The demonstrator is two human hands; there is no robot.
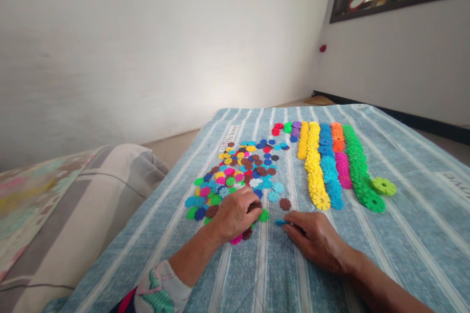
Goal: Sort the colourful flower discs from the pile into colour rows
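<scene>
Found blue disc [280,222] pinched by its edge between thumb and fingers of right hand [314,238], with no gap left in grip; could not tell whether touching cloth-covered counter [396,234]. Observed left hand [237,212] closed about partly hidden brown disc [254,206], over near edge of mixed-colour pile [229,171]. Judged blue disc light, stiff, smooth, hard to break, awkward when lying flat; best taken at rim. Noted overlapping yellow row [313,156] and green row [356,161] beyond right hand. Recorded checked fabric [110,186] to left, white wall [147,49] behind.
</scene>
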